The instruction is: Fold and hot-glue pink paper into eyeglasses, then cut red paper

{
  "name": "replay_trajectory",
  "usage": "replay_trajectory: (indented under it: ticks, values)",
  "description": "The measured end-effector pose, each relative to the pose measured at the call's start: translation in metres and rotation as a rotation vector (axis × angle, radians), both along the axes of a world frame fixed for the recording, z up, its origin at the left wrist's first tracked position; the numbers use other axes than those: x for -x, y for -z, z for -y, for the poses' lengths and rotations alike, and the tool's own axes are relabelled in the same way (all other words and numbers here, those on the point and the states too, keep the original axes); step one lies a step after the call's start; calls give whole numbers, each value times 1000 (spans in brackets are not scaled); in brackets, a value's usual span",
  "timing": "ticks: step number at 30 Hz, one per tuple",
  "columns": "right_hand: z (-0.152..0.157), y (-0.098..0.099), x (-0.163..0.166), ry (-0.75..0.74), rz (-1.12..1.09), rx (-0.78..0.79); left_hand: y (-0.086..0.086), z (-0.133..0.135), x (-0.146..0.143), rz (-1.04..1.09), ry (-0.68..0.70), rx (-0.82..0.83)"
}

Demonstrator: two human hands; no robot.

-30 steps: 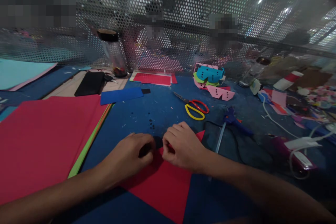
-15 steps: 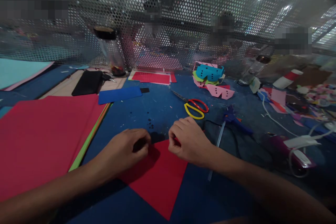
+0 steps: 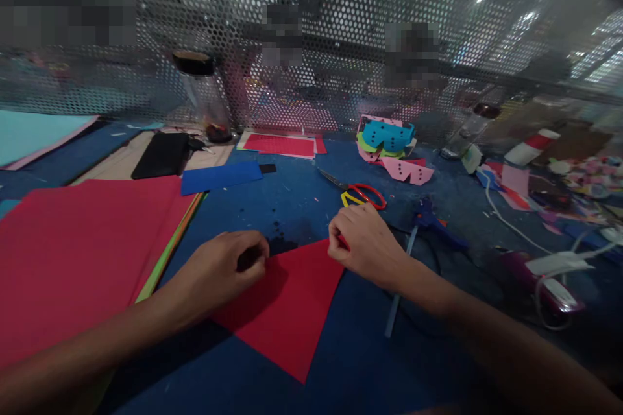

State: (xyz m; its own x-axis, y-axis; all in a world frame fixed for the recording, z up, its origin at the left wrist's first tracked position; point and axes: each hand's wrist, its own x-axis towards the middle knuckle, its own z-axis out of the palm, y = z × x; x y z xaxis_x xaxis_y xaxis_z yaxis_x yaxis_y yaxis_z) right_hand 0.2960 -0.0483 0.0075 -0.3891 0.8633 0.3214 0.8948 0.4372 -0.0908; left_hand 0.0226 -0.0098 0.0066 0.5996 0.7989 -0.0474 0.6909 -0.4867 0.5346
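Observation:
A red sheet of paper [image 3: 287, 311] hangs at a slant between my two hands, one corner pointing down toward me. My left hand [image 3: 231, 269] pinches its upper left edge, fingers curled. Over at the upper right corner, my right hand [image 3: 365, 243] is closed on the paper. Just beyond the right hand lie scissors [image 3: 367, 196] with one red and one yellow handle, the yellow one partly covered by that hand. Small black bits [image 3: 277, 227] are scattered on the blue table [image 3: 296, 198] past the sheet's top edge.
Large red sheets [image 3: 82, 259] are stacked at left, near a blue strip [image 3: 221, 177] and a black phone-like slab [image 3: 160, 155]. Paper masks [image 3: 387, 136] stand at the back. At right are a blue glue gun [image 3: 435, 224] with a glue stick, cables and paper scraps. A perforated metal screen [image 3: 311, 91] rises behind.
My hands have moved farther apart, the right one going right and slightly up, the left one slightly left. The red paper has risen a little with them.

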Motion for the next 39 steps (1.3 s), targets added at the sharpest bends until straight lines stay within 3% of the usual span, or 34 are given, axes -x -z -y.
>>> replay_trajectory:
  ticks: [12, 31, 34, 39]
  values:
    - [-9, -4, -16, 68, 10, 22, 0, -6, 4, -16, -29, -3]
    - [-25, 2, -34, 241, 2, -109, 3, -9, 8, 13, -64, -5]
    - [-24, 0, -34, 264, -150, -28, 1, -9, 7, 30, -75, -2]
    - [-24, 4, -35, 206, -762, 282, 0, -7, 7, 37, -82, -25]
